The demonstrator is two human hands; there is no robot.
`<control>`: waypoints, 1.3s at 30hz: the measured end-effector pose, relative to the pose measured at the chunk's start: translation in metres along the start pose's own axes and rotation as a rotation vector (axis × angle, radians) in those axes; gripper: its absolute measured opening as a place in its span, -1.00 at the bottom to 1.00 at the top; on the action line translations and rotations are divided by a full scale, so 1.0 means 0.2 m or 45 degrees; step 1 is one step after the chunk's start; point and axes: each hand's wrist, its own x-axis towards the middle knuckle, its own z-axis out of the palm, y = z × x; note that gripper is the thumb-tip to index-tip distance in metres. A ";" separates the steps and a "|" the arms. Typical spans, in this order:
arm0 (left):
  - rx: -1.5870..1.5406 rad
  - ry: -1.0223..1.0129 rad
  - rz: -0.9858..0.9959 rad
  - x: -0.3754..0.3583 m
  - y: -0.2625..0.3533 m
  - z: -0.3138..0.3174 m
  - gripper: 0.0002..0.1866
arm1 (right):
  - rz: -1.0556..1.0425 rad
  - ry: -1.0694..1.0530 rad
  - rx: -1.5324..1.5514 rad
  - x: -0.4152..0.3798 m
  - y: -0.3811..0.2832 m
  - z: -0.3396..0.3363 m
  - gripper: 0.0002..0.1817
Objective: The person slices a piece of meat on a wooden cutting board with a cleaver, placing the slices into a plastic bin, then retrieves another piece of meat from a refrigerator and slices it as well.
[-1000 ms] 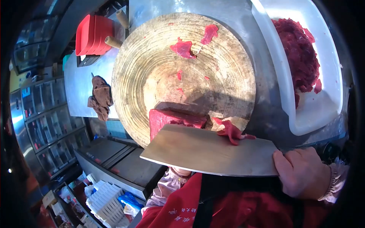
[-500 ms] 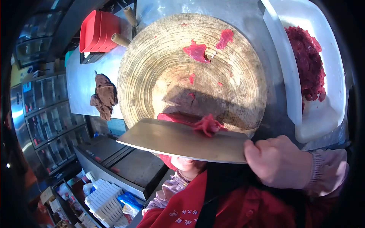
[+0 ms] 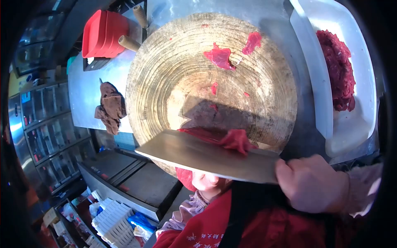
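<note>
Looking down from the head camera, a steel worktop (image 3: 89,89) carries a big round wooden board (image 3: 173,78), scored with rings, which fills the middle of the view. Right of the board sits a white tub (image 3: 355,124) with a heap of cut red meat (image 3: 339,68), placed close, likely so slices can be swept across. Left of the board lie a brown rag (image 3: 109,106) and stacked red trays (image 3: 101,33). At the board's near edge, a wide cleaver (image 3: 206,155) lies almost flat, blade pointing left, over a red slab (image 3: 198,134), with a thin slice (image 3: 236,140) curled on the blade. The right hand (image 3: 312,186) is closed around the cleaver's handle end, knuckles up, wrist level. The left hand (image 3: 206,180) is mostly hidden under the blade; its grip cannot be told, though it seems to steady the slab.
</note>
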 end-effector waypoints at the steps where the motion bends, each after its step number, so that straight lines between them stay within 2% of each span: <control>1: 0.086 0.095 0.172 -0.02 -0.04 0.00 -0.63 | 0.084 -0.070 -0.021 -0.04 -0.02 -0.01 -0.68; 2: 0.168 0.191 0.344 -0.02 -0.06 0.01 -0.63 | 0.171 -0.142 -0.048 -0.04 -0.04 -0.03 -0.65; 3: 0.534 0.210 0.379 -0.02 -0.04 0.01 -0.65 | 0.188 -0.127 -0.086 -0.02 -0.05 -0.02 -0.71; 4: 0.508 0.223 0.374 -0.01 -0.02 0.01 -0.65 | 0.198 -0.150 -0.099 0.01 -0.05 0.00 -0.71; 6: 1.673 0.029 0.938 0.13 0.09 0.10 -0.68 | 0.225 -0.129 0.025 0.17 -0.05 0.01 -0.80; 7: 1.780 -0.023 0.884 0.15 0.17 0.14 -0.65 | 0.112 -0.021 0.077 0.26 -0.06 0.02 -0.83; 8: 1.769 -0.062 0.938 0.17 0.16 0.12 -0.67 | -0.001 0.095 0.131 0.33 -0.06 0.03 -0.86; 10: 1.623 0.066 0.454 0.07 0.10 0.02 -0.64 | -0.182 0.205 0.253 0.42 -0.07 0.06 -0.86; 11: 1.572 0.048 0.514 0.12 0.15 0.12 -0.65 | -0.152 0.228 0.288 0.40 -0.06 0.05 -0.85; 12: 1.575 0.018 0.661 0.14 0.12 0.10 -0.54 | -0.152 0.238 0.279 0.34 -0.07 0.04 -0.85; 14: 1.725 -0.144 1.064 0.19 0.15 0.10 -0.45 | 0.137 0.001 0.066 0.21 -0.05 0.05 -0.85; 15: 1.779 -0.152 1.060 0.20 0.16 0.11 -0.38 | 0.179 0.046 -0.014 0.11 -0.04 0.03 -0.88; 16: 1.727 -0.111 0.998 0.20 0.17 0.14 -0.54 | 0.176 0.047 -0.019 0.03 -0.01 0.02 -0.88; 18: 1.852 -0.020 0.792 0.17 0.18 0.18 -0.67 | 0.281 -0.071 -0.102 -0.07 0.04 -0.04 -0.91; 19: 1.905 -0.012 0.839 0.18 0.19 0.21 -0.80 | 0.274 -0.062 -0.105 -0.07 0.07 -0.04 -0.91; 21: 1.915 -0.013 0.827 0.17 0.20 0.22 -0.79 | 0.206 0.247 -0.024 -0.04 0.13 -0.04 -0.93; 22: 1.918 -0.022 0.795 0.16 0.20 0.22 -0.79 | 0.194 0.254 -0.022 -0.05 0.13 -0.04 -0.93; 24: 1.942 -0.050 0.815 0.17 0.20 0.23 -0.77 | 0.236 0.533 0.159 -0.03 0.10 -0.06 -0.90; 25: 1.931 -0.037 0.896 0.16 0.18 0.21 -0.74 | 0.136 0.540 0.118 -0.06 0.09 -0.04 -0.86; 26: 1.918 -0.027 0.973 0.15 0.16 0.19 -0.72 | 0.135 0.540 0.130 -0.09 0.07 -0.03 -0.86; 28: 1.929 -0.031 1.009 0.13 0.12 0.13 -0.67 | 0.133 0.325 -0.003 -0.17 0.03 -0.01 -0.84; 29: 1.833 -0.022 0.885 0.08 0.11 0.08 -0.66 | 0.101 0.198 -0.087 -0.20 0.03 -0.01 -0.83; 30: 1.736 -0.009 0.761 0.04 0.10 0.05 -0.65 | 0.096 0.190 -0.081 -0.23 0.02 0.00 -0.83; 31: 1.977 -0.254 0.859 0.03 0.14 0.00 -0.68 | 0.123 0.156 -0.174 -0.26 0.00 0.01 -0.82; 32: 1.982 -0.248 0.846 0.03 0.14 0.01 -0.68 | 0.150 0.124 -0.266 -0.28 -0.01 0.00 -0.80; 33: 1.829 -0.209 0.793 0.03 0.14 0.01 -0.68 | 0.133 0.077 -0.264 -0.30 0.00 -0.01 -0.74; 39: 0.903 0.053 0.480 0.00 0.08 0.04 -0.70 | 0.129 0.023 -0.293 -0.31 0.00 -0.04 -0.72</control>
